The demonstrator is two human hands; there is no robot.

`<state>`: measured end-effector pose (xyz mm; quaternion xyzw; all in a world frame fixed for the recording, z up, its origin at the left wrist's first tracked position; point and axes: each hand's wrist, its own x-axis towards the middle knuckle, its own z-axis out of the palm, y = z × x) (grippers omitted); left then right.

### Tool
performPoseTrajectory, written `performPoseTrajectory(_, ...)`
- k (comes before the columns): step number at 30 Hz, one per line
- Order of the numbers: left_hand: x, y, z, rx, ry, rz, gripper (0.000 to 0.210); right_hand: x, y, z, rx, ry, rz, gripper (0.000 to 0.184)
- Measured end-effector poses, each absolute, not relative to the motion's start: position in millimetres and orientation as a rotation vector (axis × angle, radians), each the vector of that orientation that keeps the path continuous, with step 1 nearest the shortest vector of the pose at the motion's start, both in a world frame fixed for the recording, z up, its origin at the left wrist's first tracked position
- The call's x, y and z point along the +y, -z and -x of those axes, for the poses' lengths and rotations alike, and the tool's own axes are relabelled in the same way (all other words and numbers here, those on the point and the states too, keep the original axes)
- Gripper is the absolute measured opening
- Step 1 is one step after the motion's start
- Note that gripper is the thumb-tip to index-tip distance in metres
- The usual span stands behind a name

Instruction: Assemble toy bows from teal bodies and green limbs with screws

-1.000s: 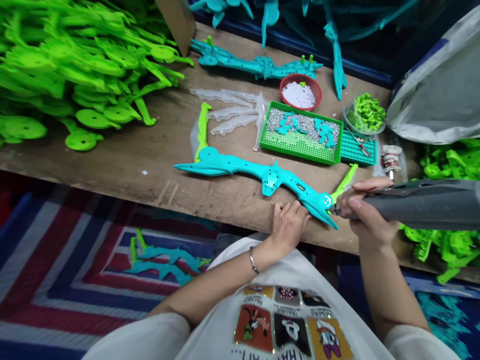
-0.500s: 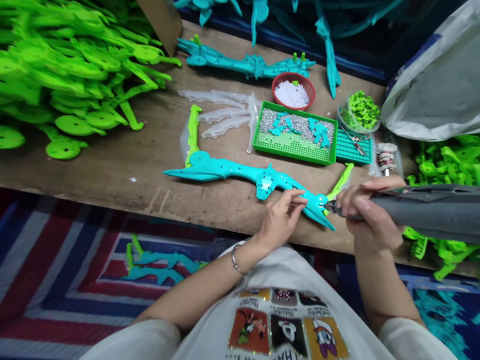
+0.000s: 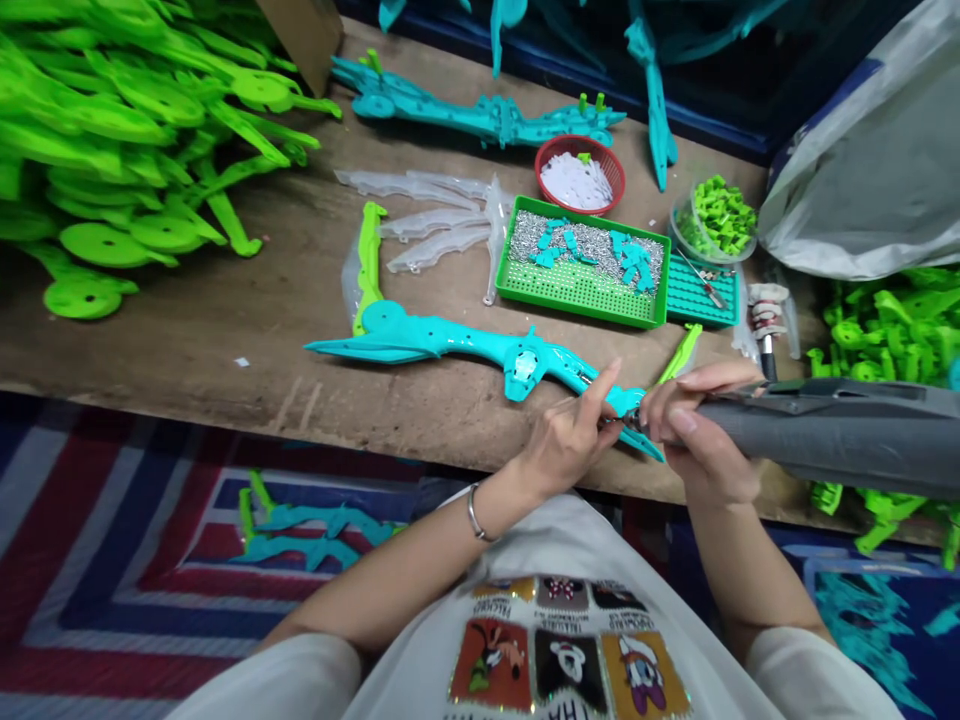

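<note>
Turquoise bow body (image 3: 476, 342) lies on the near part of the table (image 3: 225, 345), its long axis running left to right, with the right end slanting slightly nearer the person. Most of its length extends left and far from the left hand (image 3: 574, 440), which is the nearer hand and overlaps the near edge of the right limb. Its index finger is extended and the fingertips meet around the driver's tip; whether they pinch a small part cannot be determined. The right hand (image 3: 701, 415) is clenched around the front of a grey power driver (image 3: 847, 435), which points left across the right limb. Lime arms project to the far side at the left end (image 3: 368, 265) and right end (image 3: 681, 352). Containers stand beyond the bow body: a green tray (image 3: 581, 312) holds silvery small hardware (image 3: 525, 232) and turquoise pieces (image 3: 636, 268); a red basket (image 3: 619, 188) at its far side holds white pieces (image 3: 574, 182) and a lime piece; a clear tub (image 3: 684, 240) to the right holds lime pieces (image 3: 724, 215). A teal tray (image 3: 694, 302) just right of the green tray bears a screwdriver (image 3: 714, 294).
</note>
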<state>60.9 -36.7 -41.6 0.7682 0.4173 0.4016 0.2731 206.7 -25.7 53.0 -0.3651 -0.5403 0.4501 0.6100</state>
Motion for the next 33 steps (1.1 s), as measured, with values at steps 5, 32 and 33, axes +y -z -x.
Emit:
performPoseTrajectory(5,-34,39,-61,1.121,-1.088,-2.135,0.064,-26,-50,-209,-1.268,-1.040,0.860,0.023)
performPoseTrajectory(32,-30,63,-60,0.976,-0.968,-2.506,0.041,-15,-4,-246,-1.220,-0.902,1.111,0.017)
performPoseTrajectory(33,-31,64,-60,0.978,-0.989,-2.520,0.042,-14,-2,-247,-1.233,-0.921,1.111,0.017)
